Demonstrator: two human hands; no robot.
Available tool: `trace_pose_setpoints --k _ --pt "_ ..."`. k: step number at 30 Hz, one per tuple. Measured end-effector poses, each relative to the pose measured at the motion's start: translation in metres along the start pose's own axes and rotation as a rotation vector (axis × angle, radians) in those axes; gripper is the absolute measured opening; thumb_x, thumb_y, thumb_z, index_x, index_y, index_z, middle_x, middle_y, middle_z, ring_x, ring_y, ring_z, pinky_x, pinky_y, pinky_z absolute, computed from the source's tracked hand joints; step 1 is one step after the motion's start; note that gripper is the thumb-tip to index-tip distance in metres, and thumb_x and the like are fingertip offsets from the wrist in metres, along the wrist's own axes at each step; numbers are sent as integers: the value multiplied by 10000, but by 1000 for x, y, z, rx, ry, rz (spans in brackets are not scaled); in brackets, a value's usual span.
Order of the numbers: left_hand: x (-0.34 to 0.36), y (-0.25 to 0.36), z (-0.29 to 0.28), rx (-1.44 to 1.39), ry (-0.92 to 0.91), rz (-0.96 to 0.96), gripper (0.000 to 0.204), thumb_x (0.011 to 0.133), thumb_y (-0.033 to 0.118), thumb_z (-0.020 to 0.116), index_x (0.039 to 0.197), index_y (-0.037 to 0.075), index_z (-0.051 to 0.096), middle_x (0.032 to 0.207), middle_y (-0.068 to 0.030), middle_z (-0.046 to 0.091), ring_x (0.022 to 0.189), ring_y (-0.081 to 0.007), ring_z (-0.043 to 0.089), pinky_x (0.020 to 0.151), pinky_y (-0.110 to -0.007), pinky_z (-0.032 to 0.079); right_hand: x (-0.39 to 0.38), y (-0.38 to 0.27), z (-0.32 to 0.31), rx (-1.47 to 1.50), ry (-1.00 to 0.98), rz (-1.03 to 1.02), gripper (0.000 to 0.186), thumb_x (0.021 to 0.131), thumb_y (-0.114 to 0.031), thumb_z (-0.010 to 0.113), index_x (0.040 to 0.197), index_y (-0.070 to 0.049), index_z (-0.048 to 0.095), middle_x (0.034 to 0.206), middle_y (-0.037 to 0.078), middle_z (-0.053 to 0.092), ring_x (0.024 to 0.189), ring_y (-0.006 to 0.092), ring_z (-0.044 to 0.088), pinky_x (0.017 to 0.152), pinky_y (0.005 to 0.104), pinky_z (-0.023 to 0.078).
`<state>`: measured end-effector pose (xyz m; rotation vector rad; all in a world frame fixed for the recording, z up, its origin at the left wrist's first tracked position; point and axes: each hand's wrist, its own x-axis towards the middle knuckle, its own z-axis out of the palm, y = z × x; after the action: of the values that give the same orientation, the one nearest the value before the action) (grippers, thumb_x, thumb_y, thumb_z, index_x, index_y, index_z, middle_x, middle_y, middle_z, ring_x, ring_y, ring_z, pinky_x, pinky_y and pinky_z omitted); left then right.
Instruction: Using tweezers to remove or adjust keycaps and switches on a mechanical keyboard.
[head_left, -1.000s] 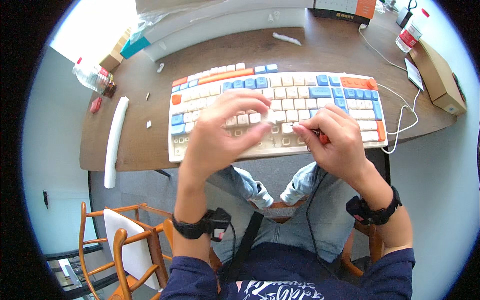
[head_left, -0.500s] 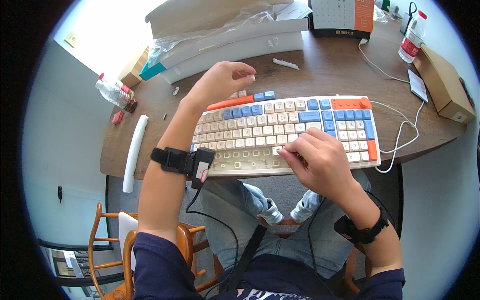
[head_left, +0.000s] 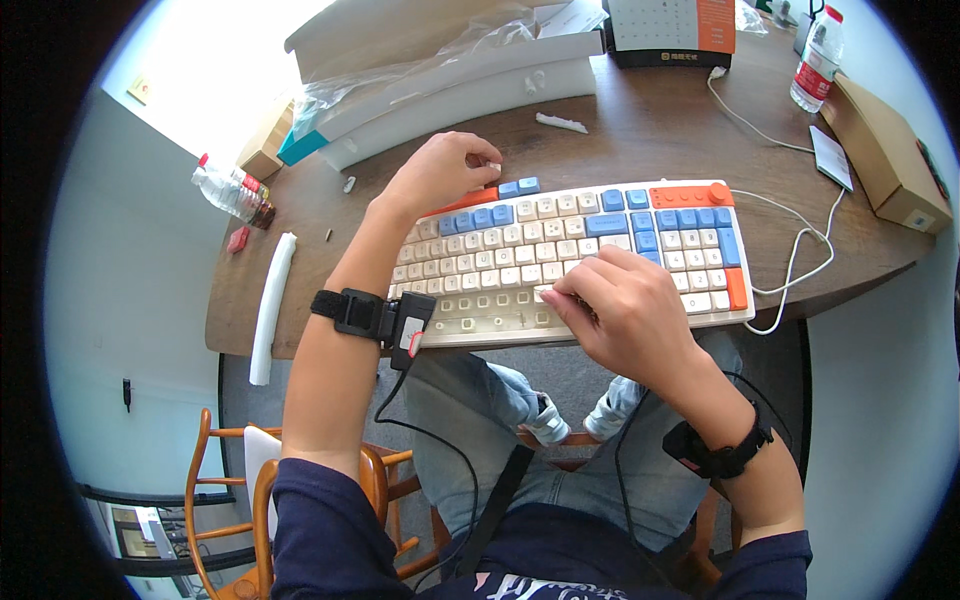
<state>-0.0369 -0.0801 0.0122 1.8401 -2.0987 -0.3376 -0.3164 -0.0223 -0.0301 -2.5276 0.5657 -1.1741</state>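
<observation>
My left hand (head_left: 442, 172) is pinched on a small cream keycap (head_left: 494, 168) beside loose blue keycaps (head_left: 518, 187) and an orange keycap behind the keyboard. My right hand (head_left: 622, 310) rests over the cream, blue and orange keyboard (head_left: 485, 258), with thumb and index finger closed on a cream keycap (head_left: 542, 293) at a lower row; what else it holds is hidden under the fingers. Part of the bottom rows, left of my right hand, shows bare switches (head_left: 482, 302). Black wrist devices with cables are strapped to both arms.
Behind are an open white box (head_left: 450, 92), a desk calendar (head_left: 670, 35) and foam scraps. Bottles (head_left: 230, 195) (head_left: 818, 62) stand left and right. A foam strip (head_left: 270, 310) lies left; a cardboard box (head_left: 885, 155), cables and wooden chairs (head_left: 210, 500) are also in view.
My left hand moved from over the middle keys to behind the keyboard, then slightly lower, gripping a keycap. My right hand stayed pinched at the lower keys. The view has shifted.
</observation>
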Motion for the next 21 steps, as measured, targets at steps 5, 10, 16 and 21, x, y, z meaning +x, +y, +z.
trace_pose_setpoints --k 5,10,16,21 --pt "-1 7 0 -139 -22 -179 263 899 216 710 1071 23 757 952 -149 758 871 -236 711 843 -335 552 -1 0 2 -1 1 -1 220 911 -192 689 743 -67 619 697 77 625 689 242 616 637 376 497" --pt "-2 0 4 -97 -23 -86 256 905 208 730 1066 10 755 933 -94 753 840 -173 678 814 -310 548 0 0 0 -12 -9 4 220 914 -193 687 746 -67 622 701 79 631 687 240 619 641 373 501" --pt "-4 3 0 -113 -31 -121 269 919 228 701 1075 14 752 934 -123 754 838 -199 688 812 -319 547 0 0 1 -7 -6 2 220 911 -193 692 745 -68 620 693 81 631 677 242 616 631 374 500" --pt "1 -4 4 -151 -31 -151 275 928 237 675 1079 22 756 958 -156 761 860 -230 715 818 -335 550 1 0 0 -9 -16 6 219 907 -188 696 742 -69 617 690 80 631 677 241 615 627 375 497"
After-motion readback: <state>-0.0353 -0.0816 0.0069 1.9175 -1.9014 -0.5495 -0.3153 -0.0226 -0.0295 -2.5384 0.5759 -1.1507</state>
